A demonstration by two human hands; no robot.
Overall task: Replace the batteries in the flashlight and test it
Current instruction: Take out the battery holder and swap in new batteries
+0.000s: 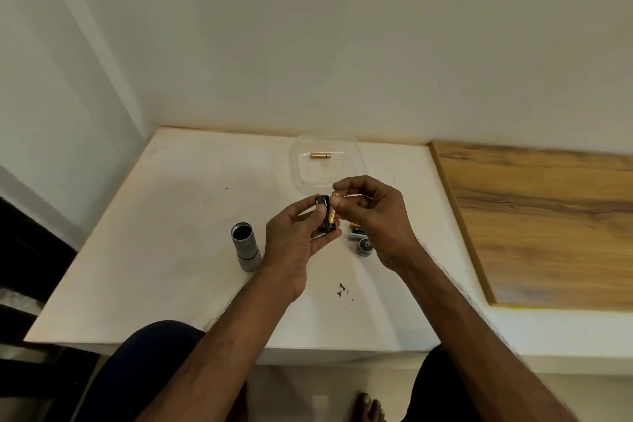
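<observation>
My left hand (295,238) grips a black battery holder (325,216) upright above the white table. A copper-coloured battery (331,215) sits in the holder's side. My right hand (371,212) pinches the top of that battery with thumb and forefinger. The grey flashlight body (245,247) stands on the table left of my hands, its open end up. The flashlight's dark end cap (364,247) lies under my right hand, next to loose batteries (356,233) partly hidden by my palm.
A clear plastic container (356,161) holding one copper battery (320,156) sits at the back of the white table (164,233). A wooden board (548,219) lies to the right. Dark specks (342,291) mark the table near its front edge.
</observation>
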